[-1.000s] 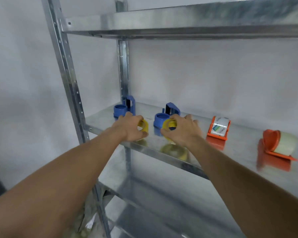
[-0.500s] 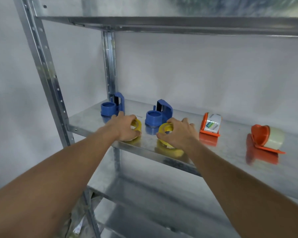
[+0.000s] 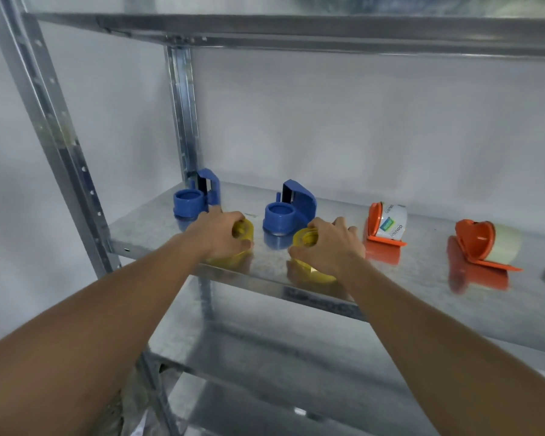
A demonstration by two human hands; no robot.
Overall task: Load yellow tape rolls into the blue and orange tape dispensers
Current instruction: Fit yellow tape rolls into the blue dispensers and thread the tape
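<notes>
Hands: left hand (image 3: 221, 236) and right hand (image 3: 329, 247) each grip a yellow tape roll (image 3: 243, 231) (image 3: 306, 239) at the metal shelf's (image 3: 422, 278) front edge; seat them squarely over the blue plastic dispensers' (image 3: 191, 201) (image 3: 288, 212) hubs.

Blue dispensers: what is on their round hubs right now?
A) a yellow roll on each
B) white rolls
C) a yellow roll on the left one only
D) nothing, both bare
D: both blue dispensers show bare hubs, while the left hand and right hand each hold a yellow roll.

Head view looks forward and down, near, onto the metal shelf (image 3: 390, 278) at arm's reach.
</notes>
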